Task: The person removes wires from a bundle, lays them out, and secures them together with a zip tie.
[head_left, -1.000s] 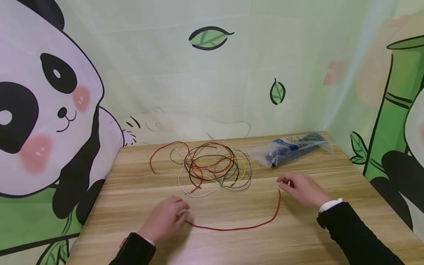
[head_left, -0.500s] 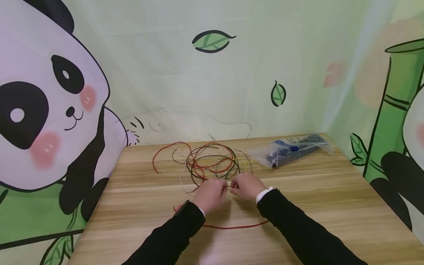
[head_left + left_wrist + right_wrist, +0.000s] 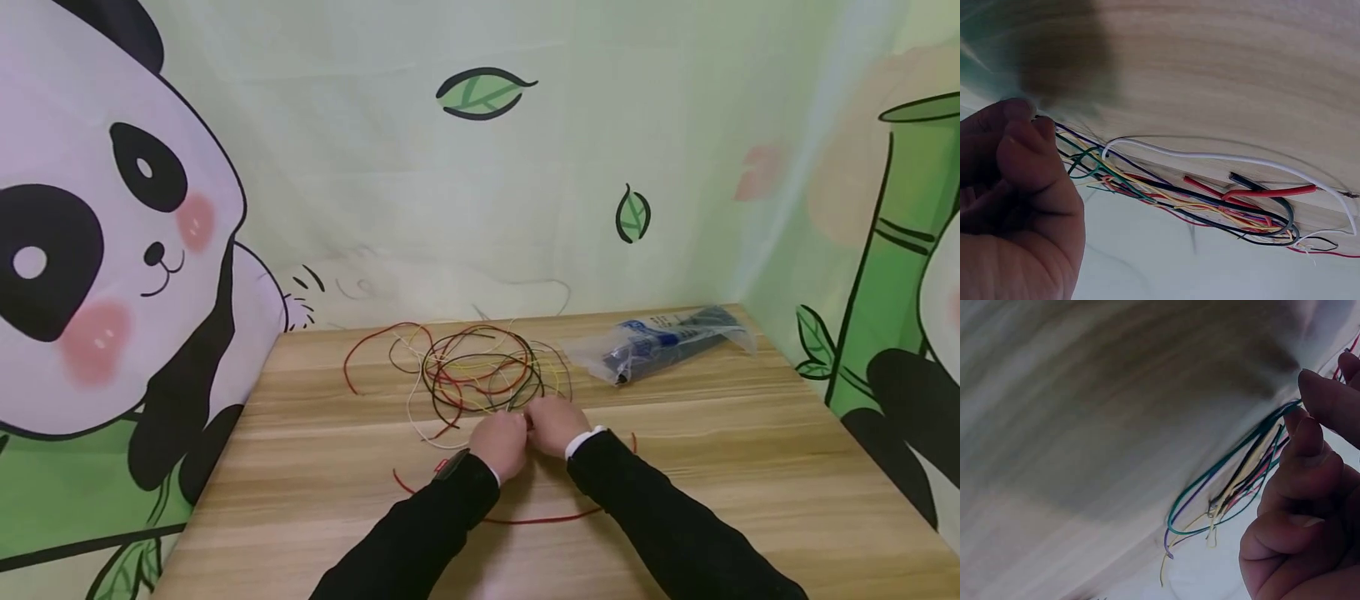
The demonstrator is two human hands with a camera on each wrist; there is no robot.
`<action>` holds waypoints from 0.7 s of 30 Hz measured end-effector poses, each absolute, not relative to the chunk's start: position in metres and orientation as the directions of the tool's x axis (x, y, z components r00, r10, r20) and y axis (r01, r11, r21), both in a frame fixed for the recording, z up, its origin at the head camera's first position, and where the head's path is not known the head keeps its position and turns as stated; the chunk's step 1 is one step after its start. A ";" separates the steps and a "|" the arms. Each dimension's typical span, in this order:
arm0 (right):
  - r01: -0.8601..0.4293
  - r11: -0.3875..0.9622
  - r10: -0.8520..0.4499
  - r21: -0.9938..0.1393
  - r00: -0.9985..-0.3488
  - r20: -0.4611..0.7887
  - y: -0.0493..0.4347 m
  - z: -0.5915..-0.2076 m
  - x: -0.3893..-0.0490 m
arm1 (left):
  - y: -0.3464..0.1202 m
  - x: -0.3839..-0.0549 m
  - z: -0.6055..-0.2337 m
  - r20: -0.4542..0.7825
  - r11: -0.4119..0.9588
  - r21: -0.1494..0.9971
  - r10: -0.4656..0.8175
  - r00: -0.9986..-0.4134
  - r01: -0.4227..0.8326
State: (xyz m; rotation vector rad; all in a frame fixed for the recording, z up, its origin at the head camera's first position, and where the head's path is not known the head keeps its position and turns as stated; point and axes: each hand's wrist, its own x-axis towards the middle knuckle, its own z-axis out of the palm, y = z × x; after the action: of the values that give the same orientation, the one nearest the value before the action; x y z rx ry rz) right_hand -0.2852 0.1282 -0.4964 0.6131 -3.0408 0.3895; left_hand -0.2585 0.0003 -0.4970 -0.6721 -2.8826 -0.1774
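Close together at the near edge of a tangle of thin coloured wires (image 3: 429, 375), my two hands meet with fingertips nearly touching. The left hand (image 3: 501, 446) has its fingers bent and pinches at a wire, mostly hidden behind the fingertips. Green, yellow and dark strands (image 3: 1147, 178) run off beside that hand in the left wrist view. My right hand (image 3: 553, 425) pinches where a green wire (image 3: 1175, 503) runs in between thumb and forefinger. A separate red wire (image 3: 536, 522) lies curved on the table nearer to me, partly under both forearms.
A clear plastic bag (image 3: 667, 337) with blue and dark contents lies at the back right of the wooden table (image 3: 285, 500). Behind stands a fabric backdrop (image 3: 360, 167) printed with pandas and leaves. A loose red end (image 3: 351, 383) sticks out left of the tangle.
Both hands have left the ends of the separate red wire, which stays on the table. They moved inward and forward to the tangle, then drew closer together.
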 end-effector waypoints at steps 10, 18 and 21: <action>-0.423 0.885 -0.412 -0.192 -0.906 0.099 0.129 -0.503 -0.287 | 0.003 -0.263 -0.500 0.157 0.882 0.084 0.448 -0.880 0.464; -0.444 0.867 -0.438 -0.228 -0.895 0.078 0.131 -0.498 -0.285 | 0.000 -0.265 -0.502 0.169 0.884 0.096 0.438 -0.883 0.457; -0.461 0.854 -0.454 -0.241 -0.887 0.087 0.131 -0.495 -0.283 | -0.002 -0.267 -0.503 0.178 0.882 0.095 0.441 -0.880 0.462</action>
State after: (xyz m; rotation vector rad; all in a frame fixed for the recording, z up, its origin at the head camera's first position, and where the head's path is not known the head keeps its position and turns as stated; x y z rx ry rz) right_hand -0.2827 0.1311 -0.4946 0.7402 -2.9985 0.4007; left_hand -0.2670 -0.0023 -0.5025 -0.7000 -2.8999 -0.2020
